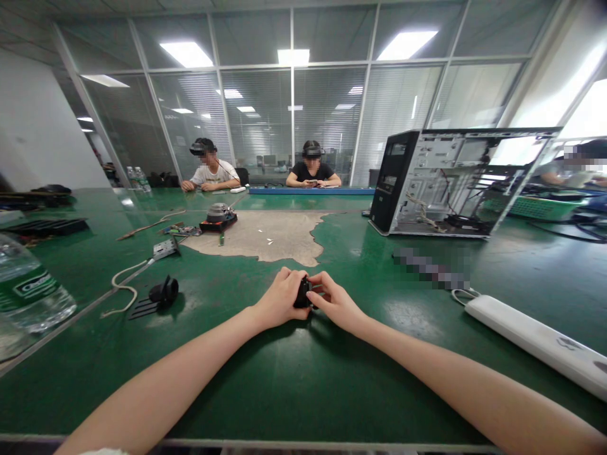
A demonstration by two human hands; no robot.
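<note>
Between my two hands, just above the middle of the green table, is a small black part (302, 296) whose exact kind I cannot make out. My left hand (281, 297) wraps round its left side. From the right, my right hand (334, 300) pinches it with thumb and fingertips. Much of the part is hidden by the fingers. On the table to the left lies a black plastic piece (164, 292) with a round end and flat prongs. Beyond it is a small metal bracket (165, 248) with a pale cable.
An open computer case (403, 183) stands at the back right. A white power strip (531, 338) lies at right, a water bottle (33, 284) at left. A heatsink fan (219, 217) rests by a brown sheet (284, 237). Several people sit around the table.
</note>
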